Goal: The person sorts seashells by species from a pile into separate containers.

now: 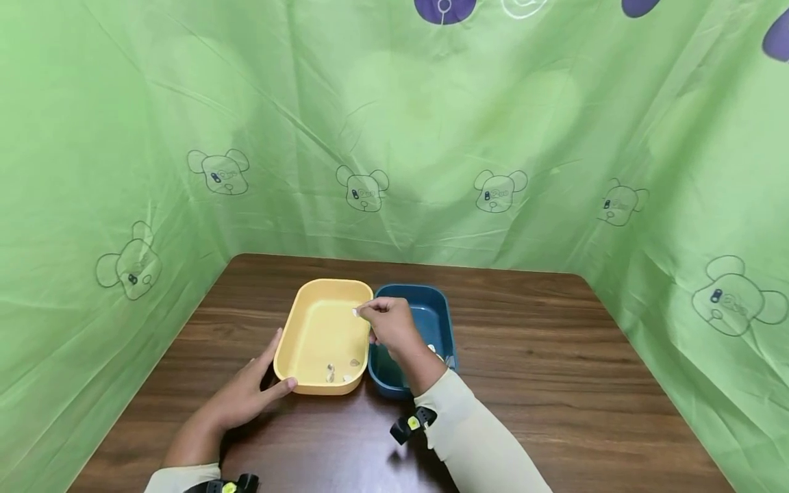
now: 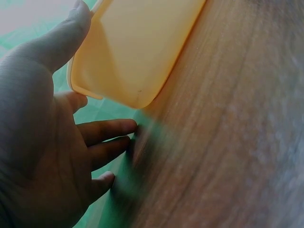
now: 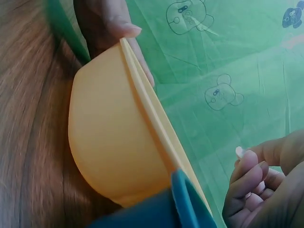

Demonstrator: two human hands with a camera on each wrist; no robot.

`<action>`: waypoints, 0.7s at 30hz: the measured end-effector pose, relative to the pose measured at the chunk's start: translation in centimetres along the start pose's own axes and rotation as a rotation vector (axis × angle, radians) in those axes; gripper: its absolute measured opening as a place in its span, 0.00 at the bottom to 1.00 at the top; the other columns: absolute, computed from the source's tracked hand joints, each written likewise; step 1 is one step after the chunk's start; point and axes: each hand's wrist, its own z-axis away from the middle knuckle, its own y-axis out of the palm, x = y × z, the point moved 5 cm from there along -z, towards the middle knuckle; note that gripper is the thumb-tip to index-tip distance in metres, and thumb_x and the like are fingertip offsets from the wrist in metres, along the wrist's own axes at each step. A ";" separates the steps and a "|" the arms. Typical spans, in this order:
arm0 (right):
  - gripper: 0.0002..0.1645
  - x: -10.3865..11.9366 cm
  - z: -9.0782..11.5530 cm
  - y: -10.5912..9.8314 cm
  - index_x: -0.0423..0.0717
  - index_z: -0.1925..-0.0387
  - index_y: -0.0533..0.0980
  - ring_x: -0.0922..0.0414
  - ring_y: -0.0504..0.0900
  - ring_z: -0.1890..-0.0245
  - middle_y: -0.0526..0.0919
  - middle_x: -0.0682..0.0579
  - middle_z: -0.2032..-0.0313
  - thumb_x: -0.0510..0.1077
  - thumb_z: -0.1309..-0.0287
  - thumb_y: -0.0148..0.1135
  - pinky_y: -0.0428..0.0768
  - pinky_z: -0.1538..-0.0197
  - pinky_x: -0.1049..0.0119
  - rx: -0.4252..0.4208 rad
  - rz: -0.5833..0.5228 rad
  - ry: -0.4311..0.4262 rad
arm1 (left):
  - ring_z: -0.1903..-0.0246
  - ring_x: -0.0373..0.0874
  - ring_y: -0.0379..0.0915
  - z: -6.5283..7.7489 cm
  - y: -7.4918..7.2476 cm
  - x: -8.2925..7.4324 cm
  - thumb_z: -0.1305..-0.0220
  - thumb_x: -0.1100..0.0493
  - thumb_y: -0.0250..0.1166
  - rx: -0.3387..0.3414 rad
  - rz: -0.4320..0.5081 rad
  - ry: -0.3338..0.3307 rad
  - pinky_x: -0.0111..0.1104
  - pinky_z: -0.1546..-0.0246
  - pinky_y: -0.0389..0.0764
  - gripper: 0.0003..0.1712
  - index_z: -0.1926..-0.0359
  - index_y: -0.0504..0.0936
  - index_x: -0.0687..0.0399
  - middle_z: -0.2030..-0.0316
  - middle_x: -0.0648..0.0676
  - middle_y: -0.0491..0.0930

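Observation:
My right hand (image 1: 394, 325) pinches a small white piece (image 3: 240, 152) between thumb and fingertips, above the yellow bin's right rim. Other pale bits show among its curled fingers in the right wrist view; whether these are pieces or nails I cannot tell. My left hand (image 1: 246, 390) touches the near left corner of the yellow bin (image 1: 323, 329). Its thumb lies at the near rim, the other fingers extended along the left side. Several small clear and whitish pieces (image 1: 330, 373) lie at the bin's near end. Beneath my right forearm, the blue bin (image 1: 439, 308) holds a few small pieces (image 1: 431, 348).
Both bins stand side by side on a brown wooden table (image 1: 524, 342), the blue one on the right. A green curtain (image 1: 431, 130) with printed bear heads surrounds the table at the back and sides.

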 end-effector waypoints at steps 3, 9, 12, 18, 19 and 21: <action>0.08 -0.1 -0.1 0.6 0.38 0.60 0.91 0.61 0.72 0.89 0.88 0.49 0.68 0.39 0.27 0.70 0.71 0.81 0.72 0.013 -0.004 0.011 | 0.19 0.79 0.51 -0.1 -0.1 -0.3 0.24 0.42 0.69 0.008 -0.011 -0.013 0.79 0.28 0.58 0.60 0.09 0.37 0.46 0.14 0.70 0.49; 0.09 0.0 0.1 1.3 0.37 0.60 0.90 0.62 0.71 0.90 0.91 0.39 0.56 0.38 0.27 0.68 0.70 0.82 0.74 0.030 0.010 0.015 | 0.19 0.78 0.51 -0.4 0.2 -0.4 0.23 0.42 0.68 0.010 -0.012 -0.007 0.77 0.27 0.59 0.60 0.09 0.37 0.48 0.14 0.70 0.49; 0.09 0.1 0.1 1.4 0.36 0.60 0.90 0.62 0.70 0.89 0.92 0.41 0.55 0.38 0.26 0.67 0.70 0.82 0.74 0.031 0.015 0.010 | 0.19 0.78 0.51 -0.5 0.3 -0.3 0.23 0.42 0.68 0.012 -0.017 -0.008 0.77 0.27 0.59 0.60 0.09 0.37 0.49 0.14 0.71 0.49; 0.09 0.4 0.2 1.3 0.37 0.59 0.90 0.63 0.70 0.89 0.92 0.41 0.56 0.39 0.26 0.68 0.71 0.82 0.74 0.040 0.011 0.023 | 0.18 0.77 0.50 -0.8 0.3 -0.4 0.23 0.42 0.68 0.019 -0.004 -0.004 0.76 0.26 0.59 0.60 0.09 0.37 0.50 0.13 0.70 0.48; 0.09 0.5 0.2 1.3 0.37 0.59 0.90 0.63 0.70 0.89 0.91 0.43 0.58 0.39 0.27 0.68 0.71 0.82 0.74 0.042 0.010 0.023 | 0.18 0.77 0.50 -0.8 0.3 -0.4 0.23 0.42 0.68 0.020 -0.002 -0.005 0.76 0.26 0.58 0.60 0.09 0.37 0.50 0.13 0.70 0.48; 0.08 0.6 0.2 1.2 0.37 0.58 0.90 0.62 0.70 0.89 0.89 0.46 0.64 0.39 0.28 0.70 0.72 0.81 0.73 0.044 0.008 0.024 | 0.18 0.77 0.51 -0.9 0.4 -0.4 0.23 0.42 0.68 0.020 -0.006 -0.008 0.76 0.26 0.59 0.60 0.09 0.37 0.50 0.14 0.70 0.48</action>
